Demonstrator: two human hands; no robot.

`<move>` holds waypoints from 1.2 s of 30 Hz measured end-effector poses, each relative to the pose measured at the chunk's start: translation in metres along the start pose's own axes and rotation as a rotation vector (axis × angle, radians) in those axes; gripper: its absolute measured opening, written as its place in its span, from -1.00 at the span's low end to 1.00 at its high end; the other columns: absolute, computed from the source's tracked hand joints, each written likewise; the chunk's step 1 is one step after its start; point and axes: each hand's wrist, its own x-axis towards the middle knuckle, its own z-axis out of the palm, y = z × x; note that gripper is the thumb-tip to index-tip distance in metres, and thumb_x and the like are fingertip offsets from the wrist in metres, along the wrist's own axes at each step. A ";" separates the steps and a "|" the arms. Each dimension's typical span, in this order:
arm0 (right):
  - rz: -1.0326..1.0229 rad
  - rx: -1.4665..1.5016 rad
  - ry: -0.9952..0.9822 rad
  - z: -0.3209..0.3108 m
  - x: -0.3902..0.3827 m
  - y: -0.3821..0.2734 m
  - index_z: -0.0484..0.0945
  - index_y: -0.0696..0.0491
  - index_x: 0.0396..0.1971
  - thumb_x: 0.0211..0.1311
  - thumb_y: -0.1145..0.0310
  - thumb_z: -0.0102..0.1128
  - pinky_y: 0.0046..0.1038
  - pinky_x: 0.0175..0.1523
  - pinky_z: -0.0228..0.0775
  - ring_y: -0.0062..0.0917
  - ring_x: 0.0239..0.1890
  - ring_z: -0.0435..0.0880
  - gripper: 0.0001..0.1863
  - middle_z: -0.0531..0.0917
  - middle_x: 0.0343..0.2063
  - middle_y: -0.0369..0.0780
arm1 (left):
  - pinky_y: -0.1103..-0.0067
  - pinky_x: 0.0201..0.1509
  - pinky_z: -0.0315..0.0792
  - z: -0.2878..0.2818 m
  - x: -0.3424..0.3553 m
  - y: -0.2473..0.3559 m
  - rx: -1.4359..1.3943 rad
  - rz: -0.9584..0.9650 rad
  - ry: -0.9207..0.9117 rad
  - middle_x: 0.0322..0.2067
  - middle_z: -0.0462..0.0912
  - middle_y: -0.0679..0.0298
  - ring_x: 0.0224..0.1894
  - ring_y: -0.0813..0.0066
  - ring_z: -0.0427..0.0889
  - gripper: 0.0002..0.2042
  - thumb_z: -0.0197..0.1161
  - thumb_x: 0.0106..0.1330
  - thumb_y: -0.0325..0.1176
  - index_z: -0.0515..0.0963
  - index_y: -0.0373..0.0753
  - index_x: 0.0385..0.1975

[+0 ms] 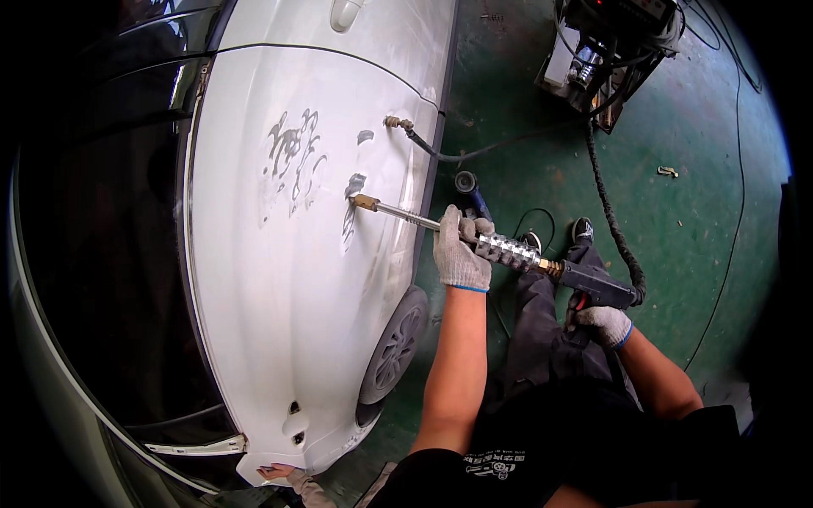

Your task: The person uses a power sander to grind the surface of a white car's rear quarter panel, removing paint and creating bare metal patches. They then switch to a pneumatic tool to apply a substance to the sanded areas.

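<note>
A dent puller with a slide hammer reaches across to the white car panel (330, 271), its brass tip (366, 202) at a bare grey metal patch (348, 230). My left hand (463, 254), in a pale knit glove, is closed around the puller's steel rod at the front end of the ridged silver weight (508, 251). On the black pistol handle (597, 286) with its red trigger, my gloved right hand (605, 326) is closed; its fingers are partly hidden. More ground marks (295, 157) show on the panel. A brass clamp (396, 123) with a black cable is fixed to the panel.
A welding machine (605, 59) on a cart stands at the far right, a sleeved cable (605, 195) running from it to the handle. A blue power tool (474, 193) lies on the green floor (677, 220) near my shoes. Another person's hand (276, 472) touches the car's near end.
</note>
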 end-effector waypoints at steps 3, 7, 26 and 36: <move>0.021 0.021 0.035 -0.002 0.000 0.003 0.51 0.16 -0.07 0.03 0.49 0.39 -0.17 -0.04 0.68 -0.26 -0.33 0.74 -0.58 0.69 -0.38 -0.08 | 0.38 -0.31 0.49 0.001 0.001 0.000 0.001 -0.015 -0.052 -0.62 0.31 0.41 -0.57 0.40 0.52 -0.75 0.34 0.51 -0.21 0.40 -0.08 -0.35; 0.021 0.023 0.036 -0.002 0.000 0.003 0.51 0.15 -0.07 0.03 0.46 0.41 -0.17 -0.04 0.68 -0.27 -0.32 0.75 -0.58 0.69 -0.37 -0.08 | 0.35 -0.30 0.51 -0.001 0.003 0.001 -0.021 -0.033 -0.045 -0.61 0.33 0.40 -0.56 0.38 0.52 -0.76 0.35 0.50 -0.22 0.42 -0.08 -0.33; -0.040 0.006 -0.030 0.003 0.001 0.000 0.56 0.17 -0.13 0.04 0.57 0.36 -0.23 -0.08 0.68 -0.31 -0.32 0.76 -0.66 0.70 -0.37 -0.12 | 0.36 -0.29 0.51 -0.007 0.005 -0.002 -0.048 -0.022 -0.099 -0.63 0.33 0.40 -0.55 0.38 0.54 -0.75 0.31 0.51 -0.20 0.42 -0.07 -0.40; 0.032 0.086 -0.003 0.001 -0.003 0.002 0.53 0.16 -0.06 0.12 0.64 0.32 -0.27 -0.07 0.70 -0.33 -0.30 0.76 -0.65 0.70 -0.33 -0.13 | 0.37 -0.35 0.50 -0.003 0.004 -0.001 -0.006 -0.014 -0.023 -0.63 0.32 0.41 -0.57 0.39 0.54 -0.75 0.34 0.49 -0.22 0.41 -0.09 -0.37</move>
